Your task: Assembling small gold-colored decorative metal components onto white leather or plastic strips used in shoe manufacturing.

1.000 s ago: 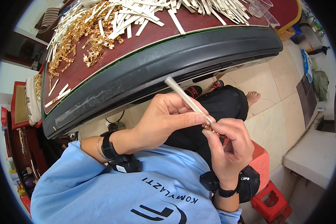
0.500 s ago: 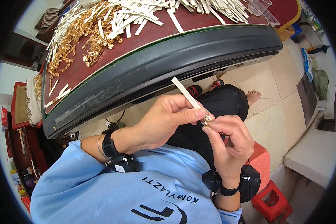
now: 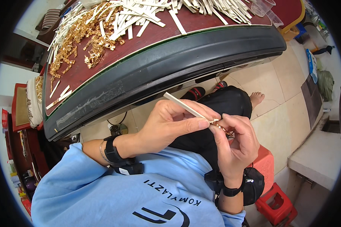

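Between thumb and fingers, my left hand (image 3: 170, 123) holds a narrow white strip (image 3: 183, 104), its free end slanting up and left over the hand. My right hand (image 3: 236, 140) is closed in a pinch at the strip's other end. Small gold metal pieces (image 3: 226, 131) show at its fingertips, right beside that end. The fingers partly hide how the metal and the strip meet. Both hands are above my lap, in front of the table edge.
On the dark red tabletop (image 3: 147, 43) lie a heap of gold metal pieces (image 3: 96, 49) and many white strips (image 3: 140, 17). A thick black edge (image 3: 170, 60) borders it. Clear plastic cups (image 3: 262, 6) stand at the far right. A red stool (image 3: 276, 204) is at lower right.
The strip has tilted flatter, its free end moving down and left. My left fingers have shifted along with it, and the right hand has turned slightly at the joined end.
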### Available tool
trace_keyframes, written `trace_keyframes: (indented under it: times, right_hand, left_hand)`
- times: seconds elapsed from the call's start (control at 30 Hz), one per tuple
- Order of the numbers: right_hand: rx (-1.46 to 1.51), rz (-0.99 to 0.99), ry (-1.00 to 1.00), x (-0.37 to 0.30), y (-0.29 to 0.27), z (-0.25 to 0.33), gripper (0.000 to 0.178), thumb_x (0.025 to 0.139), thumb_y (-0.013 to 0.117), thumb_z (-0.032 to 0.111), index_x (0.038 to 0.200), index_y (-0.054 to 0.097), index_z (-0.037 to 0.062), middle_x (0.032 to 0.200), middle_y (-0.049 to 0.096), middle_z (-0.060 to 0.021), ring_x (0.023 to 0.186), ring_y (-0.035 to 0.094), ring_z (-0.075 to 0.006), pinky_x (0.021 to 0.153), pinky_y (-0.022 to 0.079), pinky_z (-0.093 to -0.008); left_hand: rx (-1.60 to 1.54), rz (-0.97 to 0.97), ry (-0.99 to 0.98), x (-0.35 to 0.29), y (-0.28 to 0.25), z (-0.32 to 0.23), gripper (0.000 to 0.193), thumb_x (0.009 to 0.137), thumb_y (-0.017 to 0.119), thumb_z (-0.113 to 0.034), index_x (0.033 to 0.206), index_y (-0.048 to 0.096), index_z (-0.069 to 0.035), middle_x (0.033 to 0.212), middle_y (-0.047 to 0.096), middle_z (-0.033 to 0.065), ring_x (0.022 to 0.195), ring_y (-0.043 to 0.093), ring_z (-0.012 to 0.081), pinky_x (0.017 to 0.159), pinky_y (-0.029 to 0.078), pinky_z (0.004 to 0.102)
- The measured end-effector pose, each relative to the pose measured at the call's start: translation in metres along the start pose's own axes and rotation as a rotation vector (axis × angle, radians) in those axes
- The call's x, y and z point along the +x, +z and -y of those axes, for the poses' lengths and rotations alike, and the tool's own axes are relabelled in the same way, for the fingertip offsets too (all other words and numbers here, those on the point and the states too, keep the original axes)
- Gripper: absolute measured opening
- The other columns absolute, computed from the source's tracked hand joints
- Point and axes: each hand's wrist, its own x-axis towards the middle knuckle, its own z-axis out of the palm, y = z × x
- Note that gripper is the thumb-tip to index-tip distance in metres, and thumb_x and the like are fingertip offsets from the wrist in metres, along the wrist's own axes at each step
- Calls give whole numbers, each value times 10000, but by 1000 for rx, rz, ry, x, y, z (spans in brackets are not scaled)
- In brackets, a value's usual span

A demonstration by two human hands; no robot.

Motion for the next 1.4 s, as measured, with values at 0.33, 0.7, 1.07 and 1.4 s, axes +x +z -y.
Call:
trace_keyframes:
  times: [0.33,0.7,1.07,1.4]
  right_hand:
    - [316,-33,265,0,5,7,262,739,768,-67,970,649,-33,839,638,-81,705,577,-104,633,463,-224]
    - [249,271,148,13,-9,0,183,772,752,-56,925,657,-28,919,634,-87,763,569,-103,660,456,-221]
    - [1104,197,620,12,4,-15,195,927,641,121,1069,640,-12,1058,611,-95,871,580,-138,794,472,-276]
    - [1253,139,545,38,18,2,182,952,617,187,1004,586,15,1011,621,-133,903,587,-183,848,464,-309]
  left_hand:
    - [239,-26,57,-3,-3,-12,87,840,682,65,913,650,30,944,683,159,897,669,206,796,550,320]
    - [446,53,255,2,-9,-14,107,828,689,71,901,626,26,907,693,174,850,686,224,740,549,303]
    - [670,-62,620,8,-1,-19,147,771,731,46,895,666,3,910,711,130,809,692,228,702,545,302]
    - [733,-55,657,6,-4,-30,207,743,756,30,929,675,-11,896,705,120,825,692,247,745,526,333]
